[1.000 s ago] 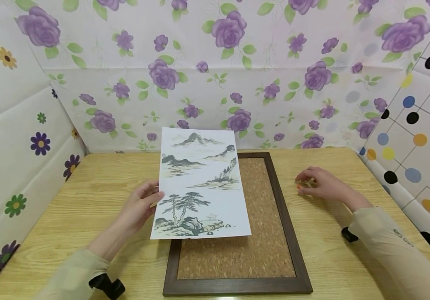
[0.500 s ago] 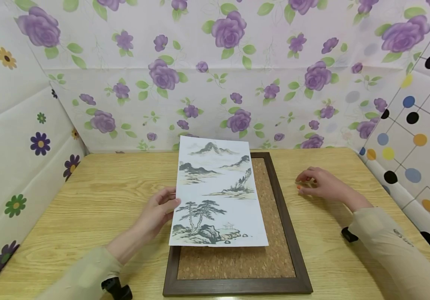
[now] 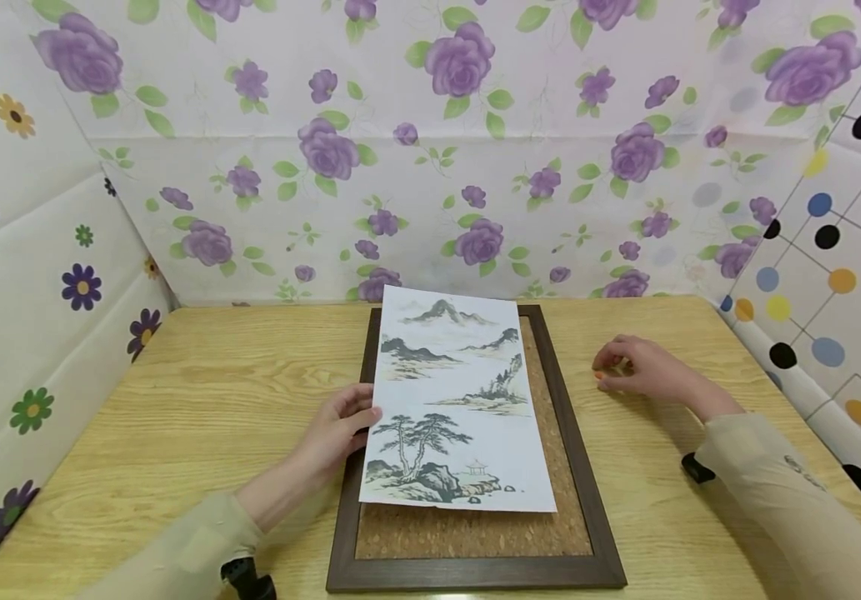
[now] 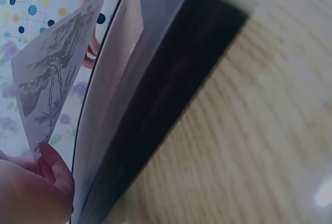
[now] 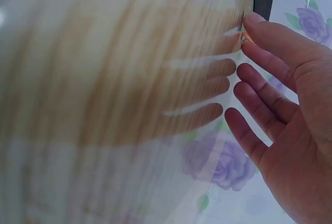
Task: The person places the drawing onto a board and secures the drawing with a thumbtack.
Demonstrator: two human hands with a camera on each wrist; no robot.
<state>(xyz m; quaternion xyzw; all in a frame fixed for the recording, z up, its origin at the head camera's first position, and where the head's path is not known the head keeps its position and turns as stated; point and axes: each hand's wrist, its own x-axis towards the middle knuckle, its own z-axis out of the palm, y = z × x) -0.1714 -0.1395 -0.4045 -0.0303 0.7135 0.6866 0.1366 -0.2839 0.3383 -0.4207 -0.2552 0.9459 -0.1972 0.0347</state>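
Left hand (image 3: 336, 432): thumb and fingers pinching the left edge of the sheet (image 3: 448, 408). Right hand (image 3: 643, 372): thumb and forefinger pinching a small orange bit (image 5: 247, 37), other fingers loosely bent; position, right of the frame (image 3: 475, 573). Sheet: white, printed with mountains and pines; held above the frame, apart from it, covering much of its cork (image 3: 475, 535). Frame: dark brown, flat on the table (image 3: 190, 400). Table: pale wood grain. Backdrop (image 3: 543, 100): white, purple roses.
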